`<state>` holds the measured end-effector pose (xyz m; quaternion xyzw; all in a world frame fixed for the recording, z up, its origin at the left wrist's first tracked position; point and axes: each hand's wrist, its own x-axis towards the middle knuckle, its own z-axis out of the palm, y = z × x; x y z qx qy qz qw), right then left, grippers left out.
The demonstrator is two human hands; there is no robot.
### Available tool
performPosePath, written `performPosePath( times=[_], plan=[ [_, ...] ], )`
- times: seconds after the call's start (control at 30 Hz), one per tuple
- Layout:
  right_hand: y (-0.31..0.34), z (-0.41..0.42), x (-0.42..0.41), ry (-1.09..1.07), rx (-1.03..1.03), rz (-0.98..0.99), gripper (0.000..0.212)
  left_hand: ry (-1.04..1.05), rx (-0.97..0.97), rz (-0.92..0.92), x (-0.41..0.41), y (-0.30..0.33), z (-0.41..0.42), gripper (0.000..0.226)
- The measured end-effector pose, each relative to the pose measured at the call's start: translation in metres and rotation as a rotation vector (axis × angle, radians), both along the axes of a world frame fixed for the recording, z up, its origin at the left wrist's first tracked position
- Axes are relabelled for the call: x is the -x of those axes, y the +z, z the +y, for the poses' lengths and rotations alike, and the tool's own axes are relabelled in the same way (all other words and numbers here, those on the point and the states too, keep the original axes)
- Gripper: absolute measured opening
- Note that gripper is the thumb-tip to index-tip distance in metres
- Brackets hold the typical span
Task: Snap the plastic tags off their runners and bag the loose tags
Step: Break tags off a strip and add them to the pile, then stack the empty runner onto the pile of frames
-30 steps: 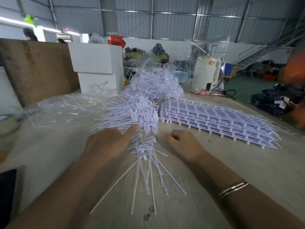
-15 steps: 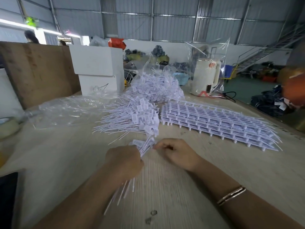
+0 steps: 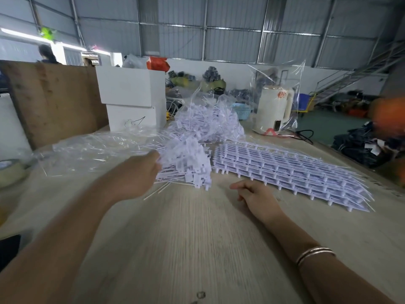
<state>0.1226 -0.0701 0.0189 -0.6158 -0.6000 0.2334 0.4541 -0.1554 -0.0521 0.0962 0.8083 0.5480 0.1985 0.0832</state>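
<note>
My left hand (image 3: 135, 172) reaches forward to the left end of a pile of loose white tags (image 3: 190, 163) on the table. Its fingers curl round a bunch of tag tails; motion blurs the grip. With fingers loosely curled and holding nothing, my right hand (image 3: 256, 194) rests on the wood just in front of the stacked runners (image 3: 285, 172), which still carry their tags. Behind the pile stands a clear bag (image 3: 210, 123) full of tags. An empty clear bag (image 3: 87, 150) lies flat to the left.
White boxes (image 3: 131, 99) and a wooden board (image 3: 52, 99) stand at the back left. A tape roll (image 3: 11, 172) sits at the left edge, and a dark flat object (image 3: 8, 251) lies nearer me. A bagged white kettle (image 3: 274, 108) stands at the back right.
My left hand gathered the scattered tags into a bundle and carried it forward to the pile. My right hand let go and now rests on the table.
</note>
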Motion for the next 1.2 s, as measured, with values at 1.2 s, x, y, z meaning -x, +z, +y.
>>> performPosePath(
  times=[1.2],
  plan=[
    [0.052,0.129,-0.028,-0.211,0.094,-0.821,0.048,-0.185,-0.557,-0.051,-0.062,-0.084,0.037,0.057]
  ],
)
